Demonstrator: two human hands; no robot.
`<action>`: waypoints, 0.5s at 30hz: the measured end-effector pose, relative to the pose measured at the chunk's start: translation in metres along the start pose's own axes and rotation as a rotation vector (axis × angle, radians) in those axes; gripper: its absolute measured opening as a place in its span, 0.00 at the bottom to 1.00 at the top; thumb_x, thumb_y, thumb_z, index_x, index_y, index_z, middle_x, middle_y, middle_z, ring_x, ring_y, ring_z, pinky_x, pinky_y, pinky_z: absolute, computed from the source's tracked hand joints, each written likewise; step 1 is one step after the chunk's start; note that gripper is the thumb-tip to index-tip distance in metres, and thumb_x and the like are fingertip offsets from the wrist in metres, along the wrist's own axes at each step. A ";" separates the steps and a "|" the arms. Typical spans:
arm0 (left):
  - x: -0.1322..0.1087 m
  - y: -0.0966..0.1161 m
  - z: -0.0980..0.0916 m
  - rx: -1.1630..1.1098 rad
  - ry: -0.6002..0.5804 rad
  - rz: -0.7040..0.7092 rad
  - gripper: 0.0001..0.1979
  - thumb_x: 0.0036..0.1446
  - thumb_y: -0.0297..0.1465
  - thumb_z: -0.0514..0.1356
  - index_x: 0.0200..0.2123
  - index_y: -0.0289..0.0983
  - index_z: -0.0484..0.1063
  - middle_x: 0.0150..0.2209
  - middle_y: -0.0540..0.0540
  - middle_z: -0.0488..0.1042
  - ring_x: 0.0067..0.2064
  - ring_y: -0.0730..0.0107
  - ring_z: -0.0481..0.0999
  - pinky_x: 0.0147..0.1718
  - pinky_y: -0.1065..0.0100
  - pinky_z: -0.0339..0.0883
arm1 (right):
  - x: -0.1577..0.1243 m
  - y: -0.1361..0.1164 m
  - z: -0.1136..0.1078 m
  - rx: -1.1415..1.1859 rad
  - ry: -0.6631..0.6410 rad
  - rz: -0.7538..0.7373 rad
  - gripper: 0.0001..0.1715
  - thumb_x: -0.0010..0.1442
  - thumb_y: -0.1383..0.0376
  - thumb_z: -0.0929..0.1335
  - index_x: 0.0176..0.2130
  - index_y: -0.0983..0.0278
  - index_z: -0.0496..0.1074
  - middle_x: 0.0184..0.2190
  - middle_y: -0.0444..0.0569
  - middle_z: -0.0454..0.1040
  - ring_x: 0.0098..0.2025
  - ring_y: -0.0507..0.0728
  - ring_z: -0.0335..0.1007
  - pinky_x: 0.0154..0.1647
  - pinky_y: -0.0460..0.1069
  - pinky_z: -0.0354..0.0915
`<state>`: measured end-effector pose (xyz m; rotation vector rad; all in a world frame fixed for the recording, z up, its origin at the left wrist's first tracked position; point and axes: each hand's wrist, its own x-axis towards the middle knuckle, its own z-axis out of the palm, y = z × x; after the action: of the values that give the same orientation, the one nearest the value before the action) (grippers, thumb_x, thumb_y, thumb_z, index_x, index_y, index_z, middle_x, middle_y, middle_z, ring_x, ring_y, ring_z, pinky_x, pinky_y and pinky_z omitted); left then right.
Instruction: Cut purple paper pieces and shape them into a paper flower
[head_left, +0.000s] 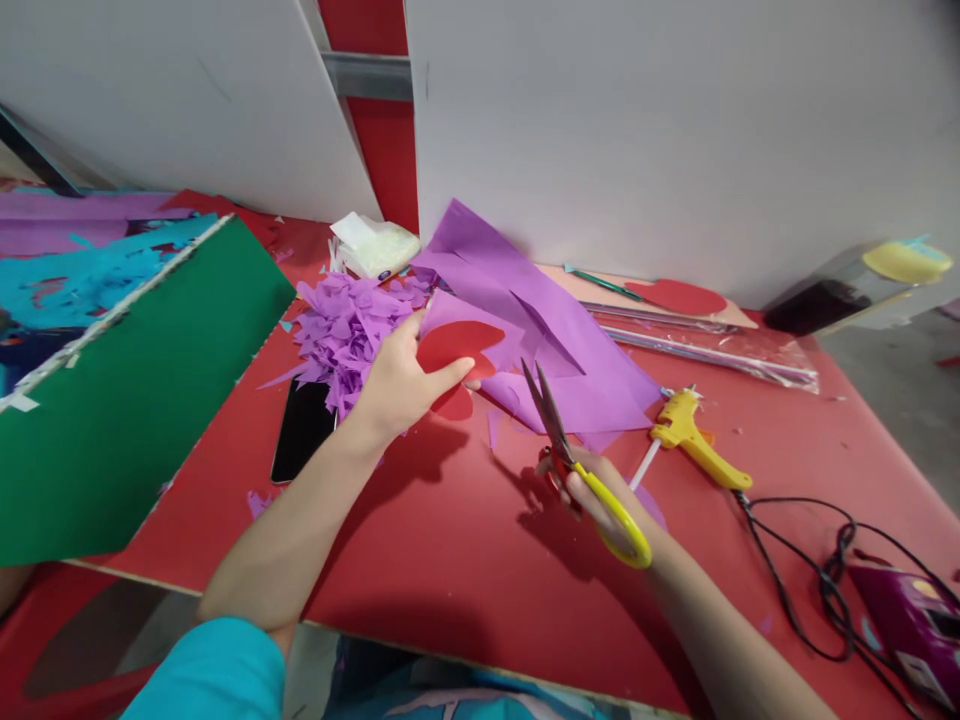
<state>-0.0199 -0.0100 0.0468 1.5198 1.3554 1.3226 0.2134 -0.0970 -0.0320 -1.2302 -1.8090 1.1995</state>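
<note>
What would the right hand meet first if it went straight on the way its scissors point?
Probably the purple paper, which lies just beyond the tips of the scissors in the right hand. Depth is unclear, so the blades might pass above it.

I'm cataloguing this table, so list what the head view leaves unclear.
In the head view:
Smartphone: upper end, under purple paper shreds.
Red paper: one piece or several, left grip covers part.
Scissors: one handle loop, partly covered by right grip.
Purple box: cut off by right edge, print too small.
</note>
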 end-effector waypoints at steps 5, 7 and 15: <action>0.007 -0.008 -0.009 0.041 -0.067 0.009 0.18 0.44 0.32 0.65 0.39 0.35 0.68 0.35 0.45 0.75 0.39 0.58 0.76 0.42 0.56 0.71 | -0.004 0.012 0.001 -0.028 0.111 0.206 0.30 0.57 0.43 0.55 0.28 0.63 0.66 0.13 0.41 0.59 0.14 0.49 0.53 0.16 0.46 0.52; 0.007 -0.009 -0.009 0.037 -0.087 0.007 0.17 0.45 0.32 0.64 0.39 0.35 0.68 0.35 0.46 0.75 0.38 0.59 0.77 0.40 0.56 0.72 | -0.004 0.014 0.005 0.005 0.166 0.313 0.30 0.56 0.42 0.56 0.28 0.63 0.65 0.10 0.38 0.55 0.12 0.48 0.50 0.14 0.45 0.49; 0.004 -0.010 -0.001 0.045 -0.082 0.038 0.18 0.41 0.30 0.66 0.38 0.35 0.69 0.42 0.44 0.74 0.48 0.54 0.73 0.46 0.55 0.69 | 0.008 0.017 0.008 0.389 0.225 0.502 0.22 0.49 0.47 0.67 0.27 0.64 0.66 0.13 0.36 0.54 0.14 0.46 0.47 0.13 0.43 0.46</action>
<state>-0.0237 -0.0040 0.0386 1.6199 1.3190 1.2457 0.2098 -0.0899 -0.0511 -1.5529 -1.0648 1.5213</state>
